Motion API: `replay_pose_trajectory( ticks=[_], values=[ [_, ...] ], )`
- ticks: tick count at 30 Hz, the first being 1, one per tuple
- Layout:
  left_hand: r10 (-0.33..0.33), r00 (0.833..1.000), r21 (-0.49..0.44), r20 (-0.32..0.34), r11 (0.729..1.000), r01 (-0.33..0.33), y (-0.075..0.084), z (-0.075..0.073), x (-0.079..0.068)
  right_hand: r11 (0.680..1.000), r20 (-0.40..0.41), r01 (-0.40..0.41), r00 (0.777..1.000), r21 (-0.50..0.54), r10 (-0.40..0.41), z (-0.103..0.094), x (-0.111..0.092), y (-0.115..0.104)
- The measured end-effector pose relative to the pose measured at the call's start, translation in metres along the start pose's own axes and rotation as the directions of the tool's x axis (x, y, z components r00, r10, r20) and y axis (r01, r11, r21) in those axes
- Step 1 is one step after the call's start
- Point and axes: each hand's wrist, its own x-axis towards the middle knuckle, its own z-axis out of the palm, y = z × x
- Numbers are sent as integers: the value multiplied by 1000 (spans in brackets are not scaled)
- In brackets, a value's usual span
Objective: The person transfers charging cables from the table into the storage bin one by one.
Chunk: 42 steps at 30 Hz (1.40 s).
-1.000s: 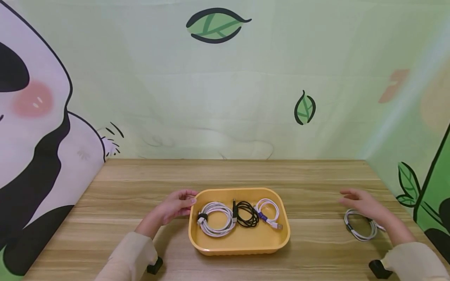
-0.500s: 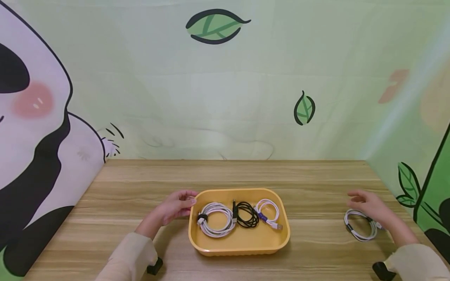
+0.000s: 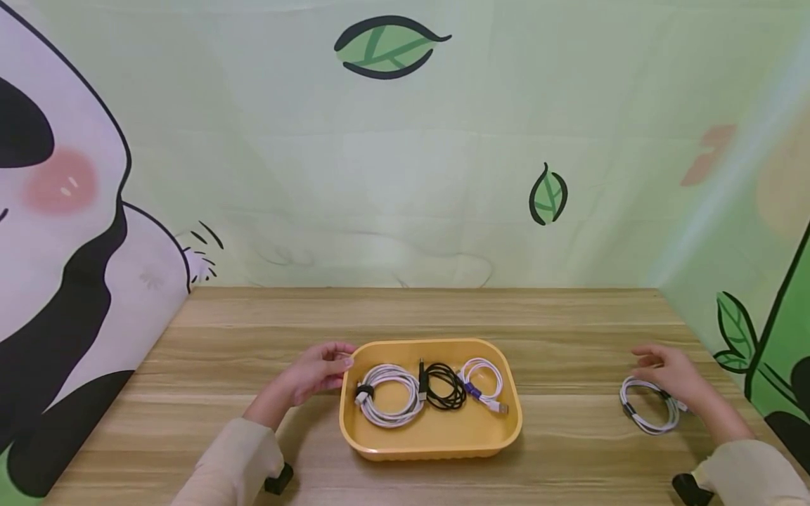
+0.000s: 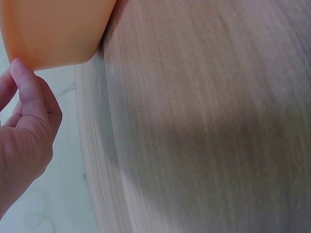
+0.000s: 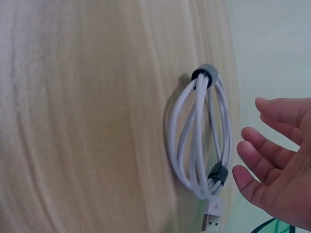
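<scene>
A yellow plastic storage basket [image 3: 430,443] stands on the table with coiled cables inside: a thick white cable [image 3: 373,419], a black cable [image 3: 448,406] and a thin white cable [image 3: 498,376] with a blue tie. My left hand [image 3: 316,370] holds the basket by its far left corner, thumb at the rim; the left wrist view shows the thumb tip [image 4: 22,70] against the wall. At the right, my right hand [image 3: 667,372] hovers beside a coiled white USB cable [image 3: 658,427], fingers loosely bent and apart. In the right wrist view, dark ties [image 5: 218,173] bind that coil, and nothing is between the fingers.
The wooden table [image 3: 569,471] ends at a pale green backdrop [image 3: 430,176] printed with leaves and a panda. A small black block [image 3: 278,480] sits at the left sleeve's cuff, and a similar black block [image 3: 691,488] at the right one.
My right hand has shifted to the right and its fingers have bent a little more above the loose cable. The left hand, basket and cables stay where they were.
</scene>
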Motion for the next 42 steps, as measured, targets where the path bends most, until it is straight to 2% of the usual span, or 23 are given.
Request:
replay_pose_trajectory(
  ticks=[9,15,27,42],
  values=[
    [-1,1000,2,8,1000,1,1,0,-1,1000,-43,-4,999,24,5,2,0,10],
    [-1,1000,1,10,1000,1,1,0,-1,999,-39,2,999,38,0,3,0,13],
    [-1,1000,3,12,1000,1,1,-1,-1,998,18,-35,999,54,34,1,-1,18],
    [24,999,-7,37,1000,-24,2,-1,-3,988,81,-135,988,76,128,-2,-3,28]
  ],
)
